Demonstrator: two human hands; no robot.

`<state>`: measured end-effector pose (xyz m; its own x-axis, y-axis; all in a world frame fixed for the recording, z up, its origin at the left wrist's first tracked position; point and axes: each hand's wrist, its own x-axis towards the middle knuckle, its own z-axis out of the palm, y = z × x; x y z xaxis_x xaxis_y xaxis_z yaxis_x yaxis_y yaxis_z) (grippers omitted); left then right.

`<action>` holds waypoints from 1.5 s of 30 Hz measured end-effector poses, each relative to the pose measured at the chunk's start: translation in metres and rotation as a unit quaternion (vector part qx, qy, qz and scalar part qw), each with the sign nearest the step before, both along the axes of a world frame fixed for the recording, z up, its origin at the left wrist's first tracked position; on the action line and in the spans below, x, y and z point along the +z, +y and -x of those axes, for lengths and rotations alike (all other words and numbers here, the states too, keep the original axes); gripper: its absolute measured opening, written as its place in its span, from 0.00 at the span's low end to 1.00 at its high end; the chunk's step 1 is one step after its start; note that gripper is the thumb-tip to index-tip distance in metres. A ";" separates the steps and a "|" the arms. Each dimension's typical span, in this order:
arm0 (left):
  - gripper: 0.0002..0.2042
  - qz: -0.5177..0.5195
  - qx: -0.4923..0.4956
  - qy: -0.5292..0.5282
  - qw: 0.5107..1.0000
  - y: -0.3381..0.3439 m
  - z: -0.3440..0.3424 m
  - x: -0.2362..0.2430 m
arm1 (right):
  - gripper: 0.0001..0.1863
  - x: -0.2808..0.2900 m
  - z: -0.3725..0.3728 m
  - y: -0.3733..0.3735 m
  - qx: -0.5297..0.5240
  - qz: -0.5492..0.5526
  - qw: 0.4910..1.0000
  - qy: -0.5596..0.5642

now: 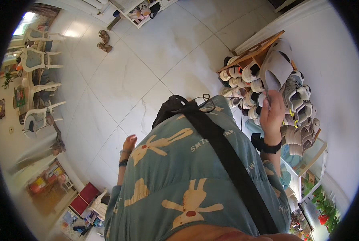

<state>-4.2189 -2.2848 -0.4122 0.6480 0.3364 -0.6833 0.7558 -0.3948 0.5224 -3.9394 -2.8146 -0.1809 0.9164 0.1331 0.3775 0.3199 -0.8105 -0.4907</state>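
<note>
My right hand (272, 114) is closed on the edge of a pale grey slide sandal (276, 60) at the top of a wooden shoe rack (258, 46). Below and around the sandal, several sneakers (251, 71) and other shoes are stacked on the rack along the right wall. My left hand (128, 142) hangs beside my body, holding nothing, its fingers loosely bent. My patterned teal clothing with a black strap fills the lower middle and partly hides both arms.
A pair of brown shoes (104, 41) lies on the tiled floor (139, 72). A white shelf (143, 20) holds footwear at the top. White chairs (37, 60) line the left side. A glass-panelled piece (306, 160) and red flowers (323, 219) are at lower right.
</note>
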 end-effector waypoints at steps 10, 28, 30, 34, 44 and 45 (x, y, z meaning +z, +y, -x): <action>0.16 -0.004 -0.156 0.124 0.980 0.024 0.125 -0.052 | 0.06 -0.008 -0.023 0.019 0.055 -0.030 0.996 0.062; 0.20 -0.043 -0.152 0.058 0.986 0.047 0.038 -0.053 | 0.06 -0.012 0.000 0.011 -0.002 -0.014 0.996 0.090; 0.21 0.004 -0.076 0.076 0.994 0.035 0.027 -0.049 | 0.05 -0.013 0.002 0.011 0.001 0.001 0.996 0.093; 0.21 -0.006 -0.108 0.091 0.990 0.036 0.033 -0.058 | 0.05 -0.011 0.008 0.014 0.005 0.007 0.994 0.111; 0.21 -0.004 -0.039 0.090 0.995 0.039 0.043 -0.075 | 0.05 -0.016 0.012 0.014 0.007 -0.004 0.991 0.135; 0.21 0.001 -0.043 0.088 0.995 0.028 0.029 -0.064 | 0.05 -0.017 0.013 0.013 0.009 0.003 0.991 0.130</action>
<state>-4.2479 -2.2565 -0.4763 0.5452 0.2828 -0.7892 0.7985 -0.4618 0.3862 -3.9526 -2.8016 -0.1983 0.9801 0.1517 0.1279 0.1974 -0.8088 -0.5539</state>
